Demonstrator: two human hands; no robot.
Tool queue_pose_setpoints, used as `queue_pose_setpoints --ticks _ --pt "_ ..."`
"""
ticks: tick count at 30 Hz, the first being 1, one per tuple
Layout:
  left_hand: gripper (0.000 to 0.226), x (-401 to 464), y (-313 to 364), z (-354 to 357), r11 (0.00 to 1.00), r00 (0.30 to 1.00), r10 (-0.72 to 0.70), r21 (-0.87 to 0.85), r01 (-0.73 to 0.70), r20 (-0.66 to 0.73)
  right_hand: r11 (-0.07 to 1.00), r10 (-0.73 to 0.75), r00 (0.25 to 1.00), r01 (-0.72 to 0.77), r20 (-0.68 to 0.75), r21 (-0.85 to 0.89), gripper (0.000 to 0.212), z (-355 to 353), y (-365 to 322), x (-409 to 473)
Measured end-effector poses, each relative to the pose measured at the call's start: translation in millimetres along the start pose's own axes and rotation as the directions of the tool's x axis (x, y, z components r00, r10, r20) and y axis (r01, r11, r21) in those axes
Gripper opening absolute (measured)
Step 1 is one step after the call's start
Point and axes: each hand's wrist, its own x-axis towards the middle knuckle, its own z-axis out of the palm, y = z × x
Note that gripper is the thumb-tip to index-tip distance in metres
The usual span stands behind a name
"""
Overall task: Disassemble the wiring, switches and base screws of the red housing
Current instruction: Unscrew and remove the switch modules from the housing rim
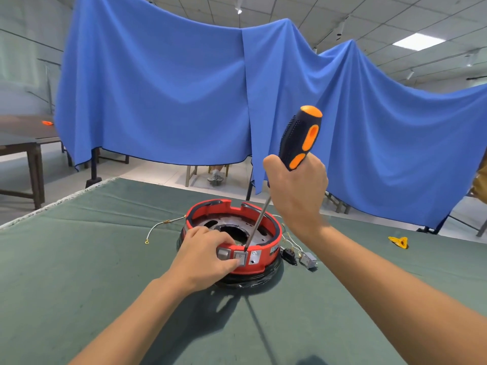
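While the left hand (204,255) rests over the near rim of the red housing (233,237), its fingers curl round the front wall and the thumb presses beside a grey square switch (240,258) set in that wall. A second grey switch (223,252) sits just left of the first, partly covered by the fingers.

Right hand (296,192): raised above and right of the housing, clenched round the black-and-orange handle of a screwdriver (299,139). Handle points up and away; the steel shaft slants down and left from under the hand, crosses the open top of the housing and ends at the upper edge of the switch beside the left thumb. Tip appears to touch the seam between switch and red wall; cannot tell whether it is inserted.

Housing: round, open at the top, standing on the green-covered worktop (79,272) directly below the left hand and below-left of the right hand. Inside, a grey metal plate (232,229) with a central hole and several smaller openings. A black band runs round its foot.

Loose parts on the worktop: a white wire (158,227) with ring terminals lying beyond the left hand, just left of the housing; a small black component (289,255) and a grey switch body (308,260) with thin leads lying below the right wrist, just right of the housing. A yellow object (399,242) lies well apart to the right of the right forearm.

Blue cloth (184,88) hangs behind the worktop.
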Motion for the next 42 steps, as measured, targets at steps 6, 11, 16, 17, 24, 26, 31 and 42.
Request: queue_pose_setpoints --ticks 6,11,16,17,24,26,31,42 --pt "0.042 -1 -1 1 0.995 0.999 0.033 0.089 -0.035 0.03 1.0 0.0 1.0 0.0 0.008 0.006 0.034 8 -8 1" --pt "0.042 -2 -1 1 0.996 0.999 0.036 0.086 -0.038 0.03 0.997 0.044 0.999 -0.042 0.024 -0.06 0.033 25 -8 13" --pt "0.043 -3 -2 1 0.996 0.999 0.037 0.083 -0.039 0.03 0.978 0.164 0.983 -0.151 0.081 -0.147 0.031 40 4 30" --pt "0.043 -2 -2 1 0.995 0.999 0.038 0.086 -0.04 0.031 0.97 0.19 0.978 -0.173 0.086 -0.173 0.031 43 8 34" --pt "0.046 -2 1 -3 0.993 0.997 0.04 0.105 -0.047 0.068 0.906 0.323 0.942 -0.281 0.089 -0.317 0.031 69 28 48" --pt "0.047 -3 1 -4 0.993 0.996 0.035 0.109 -0.044 0.085 0.893 0.362 0.926 -0.313 0.105 -0.323 0.03 70 31 49" --pt "0.046 -1 0 -6 0.994 0.995 0.022 0.101 -0.031 0.093 0.913 0.367 0.926 -0.34 0.091 -0.223 0.029 51 24 47" --pt "0.048 -1 1 -6 0.992 0.994 0.015 0.122 -0.028 0.109 0.993 0.118 0.993 -0.118 0.007 -0.016 0.026 18 -5 12"
